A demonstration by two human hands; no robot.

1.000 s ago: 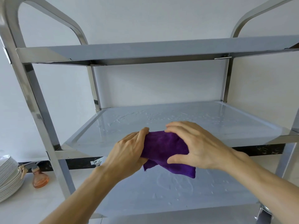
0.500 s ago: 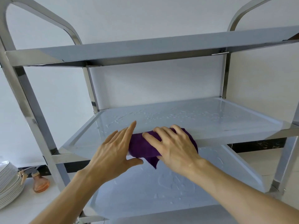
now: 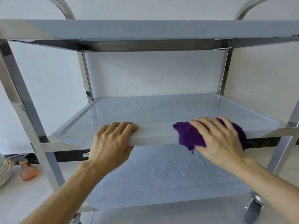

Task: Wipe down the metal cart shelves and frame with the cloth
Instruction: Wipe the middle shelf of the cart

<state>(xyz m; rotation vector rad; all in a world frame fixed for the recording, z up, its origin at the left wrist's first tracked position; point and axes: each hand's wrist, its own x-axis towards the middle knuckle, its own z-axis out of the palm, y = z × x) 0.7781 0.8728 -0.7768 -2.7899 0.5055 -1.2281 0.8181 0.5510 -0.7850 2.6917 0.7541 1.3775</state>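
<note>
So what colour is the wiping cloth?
Deep purple cloth, under the right hand; head view.

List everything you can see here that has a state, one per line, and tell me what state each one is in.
Purple cloth: bunched, pressed on the middle shelf's front edge.
Right hand: gripping the cloth.
Left hand: clamped on the shelf's front edge, no cloth.
Middle shelf: wet, streaked with droplets.
Bottom shelf: wet, soapy swirls.
Top shelf: only the underside shows.
Caster wheel: on the floor.
Spray bottle: upright on the floor.
Plates: stacked.
</note>
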